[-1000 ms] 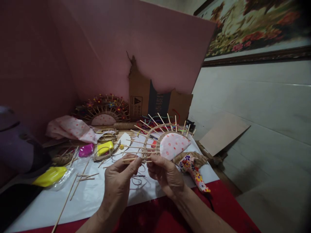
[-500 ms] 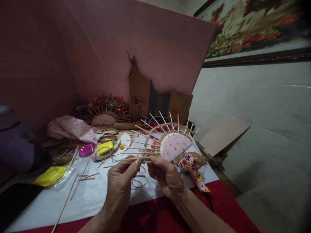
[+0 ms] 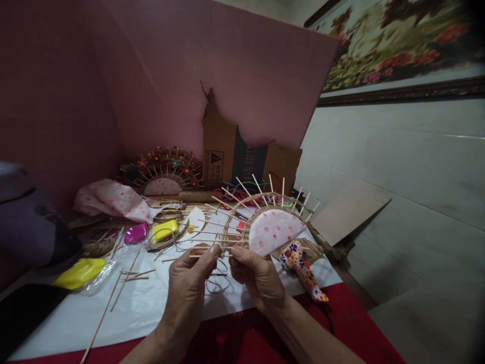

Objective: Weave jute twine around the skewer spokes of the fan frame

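The left hand [image 3: 188, 278] pinched a thin stick [image 3: 199, 248] at the near left corner of the fan [image 3: 245, 231], thumb against fingers, and the right hand [image 3: 257, 275] gripped the fan's lower edge just beside it. The fan stood tilted over the white sheet [image 3: 142, 303]. A flowered tool [image 3: 299, 263] lay near the right wrist; loose sticks [image 3: 131, 276] and a yellow packet [image 3: 81, 273] lay off left, a second fan [image 3: 162, 186] and torn cardboard [image 3: 220, 144] behind
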Demonstrator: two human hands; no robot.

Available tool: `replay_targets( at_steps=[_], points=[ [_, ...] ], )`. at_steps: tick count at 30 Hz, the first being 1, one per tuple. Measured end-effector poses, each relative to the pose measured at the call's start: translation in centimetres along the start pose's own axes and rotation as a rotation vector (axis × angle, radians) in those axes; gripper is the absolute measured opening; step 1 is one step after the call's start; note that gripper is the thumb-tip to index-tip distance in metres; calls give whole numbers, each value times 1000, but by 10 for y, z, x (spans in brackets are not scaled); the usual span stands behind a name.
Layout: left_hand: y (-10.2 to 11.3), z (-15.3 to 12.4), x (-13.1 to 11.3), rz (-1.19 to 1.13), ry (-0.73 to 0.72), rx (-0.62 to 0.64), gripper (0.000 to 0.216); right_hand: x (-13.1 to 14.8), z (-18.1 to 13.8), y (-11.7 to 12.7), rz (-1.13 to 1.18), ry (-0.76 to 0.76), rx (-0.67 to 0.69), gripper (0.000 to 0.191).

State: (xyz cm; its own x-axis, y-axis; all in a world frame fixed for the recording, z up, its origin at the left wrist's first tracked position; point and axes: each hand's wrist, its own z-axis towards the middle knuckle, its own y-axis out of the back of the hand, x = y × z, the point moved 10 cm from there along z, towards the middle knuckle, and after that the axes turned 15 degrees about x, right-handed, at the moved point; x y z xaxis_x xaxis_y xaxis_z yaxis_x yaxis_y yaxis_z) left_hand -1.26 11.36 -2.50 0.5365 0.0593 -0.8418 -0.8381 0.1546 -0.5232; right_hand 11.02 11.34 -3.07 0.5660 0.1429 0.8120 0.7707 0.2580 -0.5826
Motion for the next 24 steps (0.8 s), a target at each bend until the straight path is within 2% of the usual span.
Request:
replay_targets(
  at_steps=[9,14,24],
  points=[
    [-12,1,-7,5,-57,92,7,4,1,-1,9,81,7,20],
    [-20,0,-16,-45,-95,136,18,7,0,0,28,75,-4,19],
    [-8,8,-1,60,-32,145,22,2,-1,-8,-11,40,94,20]
  ],
)
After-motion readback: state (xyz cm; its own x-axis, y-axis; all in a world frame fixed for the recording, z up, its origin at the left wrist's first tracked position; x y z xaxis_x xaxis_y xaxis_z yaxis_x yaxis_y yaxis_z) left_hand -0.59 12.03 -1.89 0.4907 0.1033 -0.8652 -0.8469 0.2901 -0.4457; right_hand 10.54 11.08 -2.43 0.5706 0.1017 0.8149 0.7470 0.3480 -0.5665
